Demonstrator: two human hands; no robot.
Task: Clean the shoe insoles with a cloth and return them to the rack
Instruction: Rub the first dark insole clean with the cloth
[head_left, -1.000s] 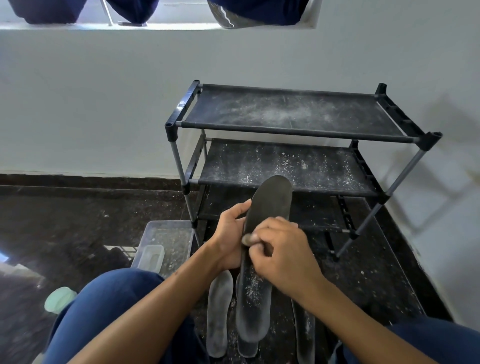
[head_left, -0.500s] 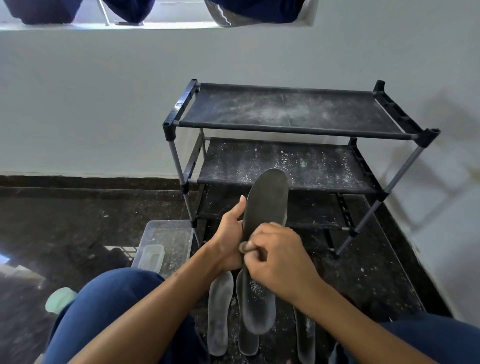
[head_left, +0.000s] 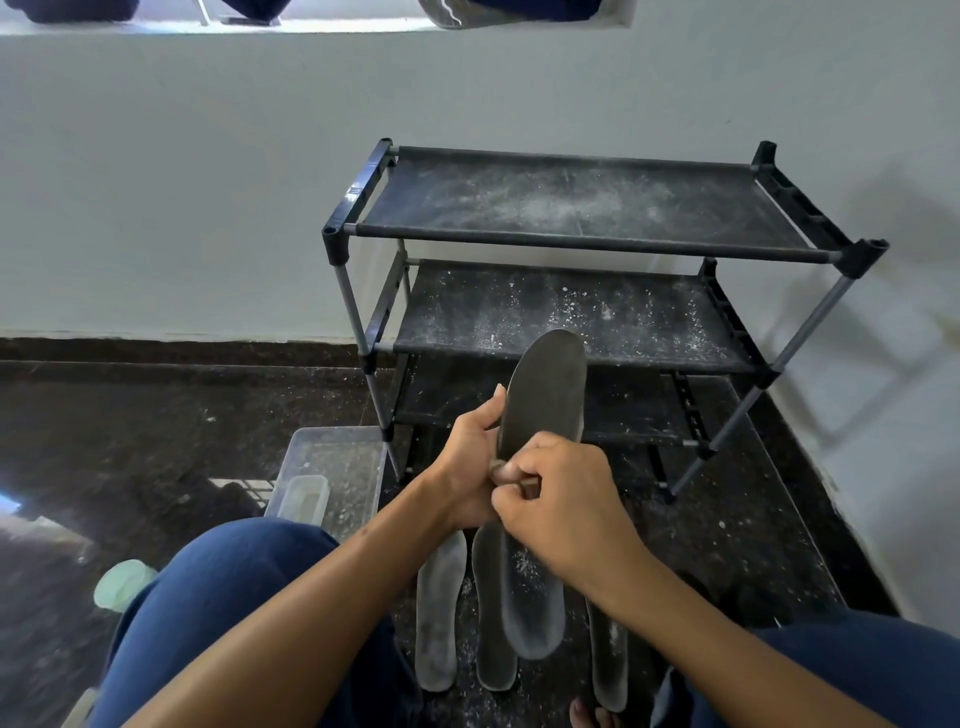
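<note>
My left hand (head_left: 470, 460) grips a dark insole (head_left: 545, 395) by its left edge and holds it up lengthwise in front of the black shoe rack (head_left: 597, 249). My right hand (head_left: 561, 501) is curled over the middle of that insole, pinching a small brownish cloth (head_left: 501, 467) of which only a bit shows. The insole's lower half carries white dust. Three more dusty insoles lie on the floor between my knees: a left one (head_left: 439, 618), a middle one (head_left: 491, 639) and a right one (head_left: 608, 660).
The rack's dusty shelves stand against a white wall. A clear plastic tub (head_left: 332, 467) with a small container inside sits on the dark floor left of the rack. A pale green object (head_left: 122, 584) lies by my left knee. A bare toe (head_left: 587, 714) shows at the bottom.
My right hand with the cloth has slid down the insole toward me, from near its middle to lower. The insole has tipped slightly upward and shifted a little.
</note>
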